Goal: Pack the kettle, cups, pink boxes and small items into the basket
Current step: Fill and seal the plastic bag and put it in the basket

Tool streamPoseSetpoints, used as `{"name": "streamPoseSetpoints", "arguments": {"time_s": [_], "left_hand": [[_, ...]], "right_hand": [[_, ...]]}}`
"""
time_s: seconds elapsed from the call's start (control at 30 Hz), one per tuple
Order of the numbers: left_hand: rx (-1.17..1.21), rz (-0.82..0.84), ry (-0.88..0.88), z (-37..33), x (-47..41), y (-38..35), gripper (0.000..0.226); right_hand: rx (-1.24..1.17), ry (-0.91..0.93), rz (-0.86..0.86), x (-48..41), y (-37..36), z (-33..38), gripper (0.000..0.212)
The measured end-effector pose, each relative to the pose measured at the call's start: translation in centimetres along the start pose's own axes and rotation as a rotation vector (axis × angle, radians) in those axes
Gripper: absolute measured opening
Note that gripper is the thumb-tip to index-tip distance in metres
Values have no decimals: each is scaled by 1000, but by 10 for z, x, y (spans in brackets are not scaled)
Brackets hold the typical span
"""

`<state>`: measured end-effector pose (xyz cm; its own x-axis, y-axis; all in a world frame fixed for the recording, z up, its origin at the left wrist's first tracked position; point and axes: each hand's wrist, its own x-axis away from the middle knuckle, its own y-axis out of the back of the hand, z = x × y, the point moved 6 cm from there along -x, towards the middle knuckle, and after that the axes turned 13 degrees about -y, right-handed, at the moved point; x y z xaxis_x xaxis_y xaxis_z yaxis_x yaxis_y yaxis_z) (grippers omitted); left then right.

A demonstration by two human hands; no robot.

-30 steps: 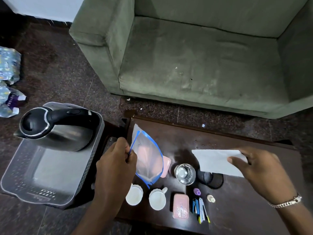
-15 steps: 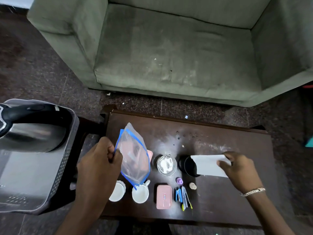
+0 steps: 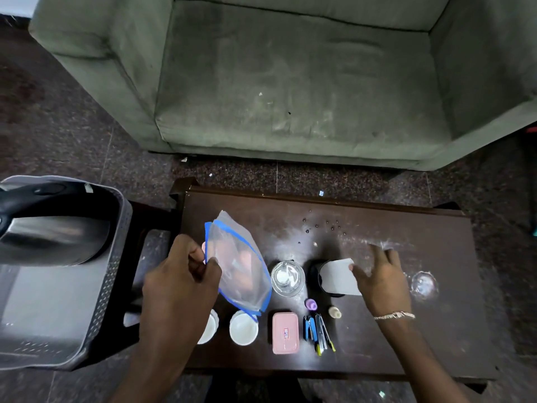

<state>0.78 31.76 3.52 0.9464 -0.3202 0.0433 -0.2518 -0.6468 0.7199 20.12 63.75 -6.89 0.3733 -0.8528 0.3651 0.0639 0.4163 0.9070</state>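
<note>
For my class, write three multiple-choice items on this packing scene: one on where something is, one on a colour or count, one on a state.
1. Where is the kettle?
A. on the table
B. in the basket
C. on the sofa

2. What colour edges the clear bag?
A. blue
B. red
C. green

3. What is the left hand doing?
A. resting flat on the table
B. gripping a white cup
C. holding the bag

Answers:
1 B: it sits inside the grey basket.
2 A: a blue strip runs along the bag's rim.
3 C: its fingers pinch the bag's edge above the table.
</note>
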Motion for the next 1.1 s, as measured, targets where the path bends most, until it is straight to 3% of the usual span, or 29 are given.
{"name": "streamPoseSetpoints", "arguments": {"time_s": [0.1, 0.17, 0.23, 0.3, 0.37, 0.47, 0.57, 0.67, 0.73, 0.8, 0.87, 0.93, 1.0, 1.1], "left_hand": [[132, 29, 31, -7, 0, -3, 36], [238, 35, 47, -15, 1, -7, 42], [306, 34, 49, -24, 1, -10, 46], [378, 47, 47, -32, 1, -13, 49], [518, 49, 76, -36, -3, -13, 48], [686, 7, 50, -30, -14, -4, 48], [685, 17, -2, -9, -30, 5, 80], [742, 317, -18, 3, -37, -10, 121], [912, 542, -15, -3, -31, -26, 119], [1010, 632, -45, -12, -26, -38, 105], [1016, 556, -48, -16, -25, -46, 95], [980, 429, -38, -14, -26, -52, 93], [936, 326, -45, -9, -27, -57, 94], [914, 297, -70, 0, -28, -64, 95]], "right_hand": [[-319, 178, -139, 45, 51, 29, 44], [-480, 412, -56, 85, 73, 62, 47], [-441, 599, 78, 123, 74, 94, 60], [-197, 659, 101, 143, 62, 118, 65], [-23, 642, 97, 143, 53, 132, 47], [-211, 611, 247, 128, 61, 143, 9], [-465, 533, 429, 106, 82, 144, 13], [-649, 549, 659, 86, 102, 146, 20], [-740, 562, 798, 72, 107, 143, 20], [-969, 461, 946, 58, 104, 138, 16], [-1205, 283, 1013, 46, 89, 129, 47], [-1318, 134, 927, 42, 64, 112, 72], [-1356, 77, 846, 51, 38, 99, 83], [-1361, 51, 724, 62, 13, 87, 93]]}}
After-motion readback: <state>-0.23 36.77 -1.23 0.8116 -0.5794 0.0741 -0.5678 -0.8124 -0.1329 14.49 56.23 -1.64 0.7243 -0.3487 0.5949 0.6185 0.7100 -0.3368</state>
